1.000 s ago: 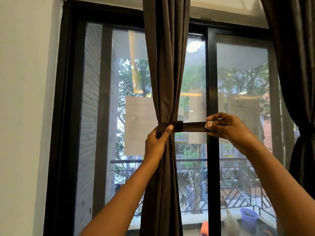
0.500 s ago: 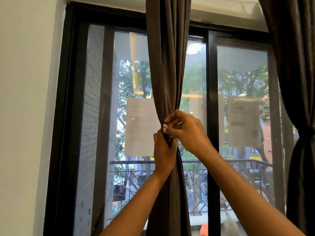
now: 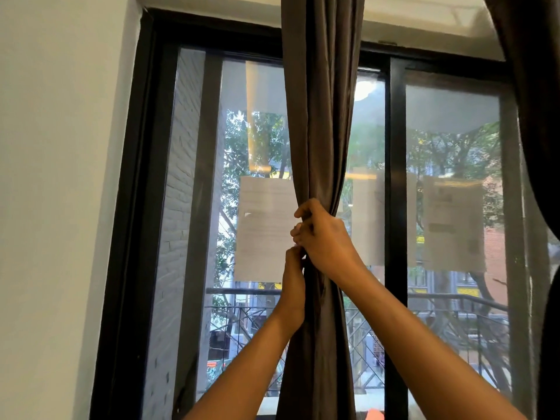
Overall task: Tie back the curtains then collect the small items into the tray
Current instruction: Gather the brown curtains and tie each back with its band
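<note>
Head view is showing your right hand [image 3: 322,234] curling its fingers around the gathered curtain [image 3: 321,131] at the waist, your left hand [image 3: 294,268] pinching the fabric just beneath. A second ago you were stretching the tie-back sideways; now it is hiding under your hands, so fastening is probably finishing. No tray is showing.

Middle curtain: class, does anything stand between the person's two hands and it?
Nothing visible does. The left hand and the right hand are both already on the gathered middle curtain, fingers curled around its bunched folds.
</note>
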